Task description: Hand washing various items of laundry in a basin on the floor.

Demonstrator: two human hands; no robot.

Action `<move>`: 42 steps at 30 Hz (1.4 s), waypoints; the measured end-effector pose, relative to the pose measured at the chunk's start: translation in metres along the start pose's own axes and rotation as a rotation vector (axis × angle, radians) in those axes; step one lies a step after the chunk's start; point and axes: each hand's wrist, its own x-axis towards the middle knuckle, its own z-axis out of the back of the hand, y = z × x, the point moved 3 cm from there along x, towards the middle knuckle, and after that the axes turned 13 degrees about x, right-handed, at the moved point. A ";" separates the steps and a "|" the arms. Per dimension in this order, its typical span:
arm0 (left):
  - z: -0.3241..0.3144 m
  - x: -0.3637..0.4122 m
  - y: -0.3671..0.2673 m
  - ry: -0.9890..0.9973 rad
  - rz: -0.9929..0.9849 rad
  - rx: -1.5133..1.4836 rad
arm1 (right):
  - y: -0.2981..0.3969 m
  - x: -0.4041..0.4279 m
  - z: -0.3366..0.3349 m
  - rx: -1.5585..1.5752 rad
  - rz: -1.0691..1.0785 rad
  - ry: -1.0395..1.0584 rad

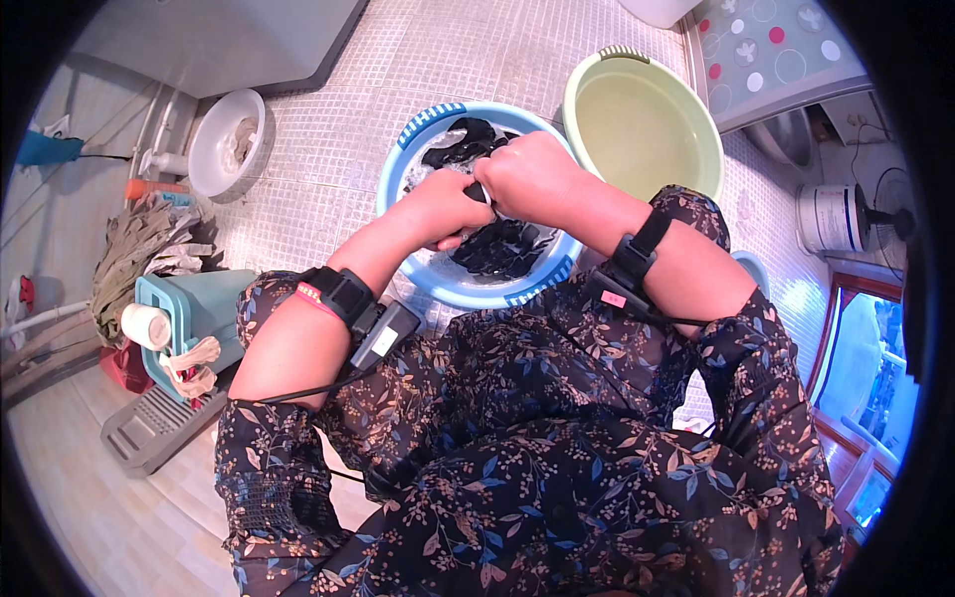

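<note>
A blue plastic basin point(393, 160) with sudsy water stands on the tiled floor before me. Soaked dark cloth point(498, 252) lies in it, with more of it near the far rim. Above the basin my left hand point(450, 205) and my right hand point(522, 175) meet, both closed on a bunched piece of black cloth point(476, 192); a pale edge shows beside it. The fingers partly hide this piece. A yellow-green basin point(716, 142) holding cloudy liquid touches or nearly touches the blue basin at its right.
At the left are a white bowl point(195, 153) with something in it, a teal bin point(216, 287), crumpled rags or paper point(142, 239) and a grey plastic grate point(149, 429). A large grey appliance or cabinet point(224, 37) rises at upper left. A white bucket point(830, 218) stands right.
</note>
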 end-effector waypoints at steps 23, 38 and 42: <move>0.022 -0.022 -0.022 -1.107 -0.846 1.196 | 0.015 -0.016 -0.009 1.866 -0.658 0.429; 0.041 -0.016 -0.027 -1.019 -0.395 0.963 | -0.014 0.012 0.019 1.062 -0.438 0.069; 0.040 -0.008 -0.028 -0.876 -0.233 0.706 | -0.026 0.014 0.024 1.258 -0.406 -0.026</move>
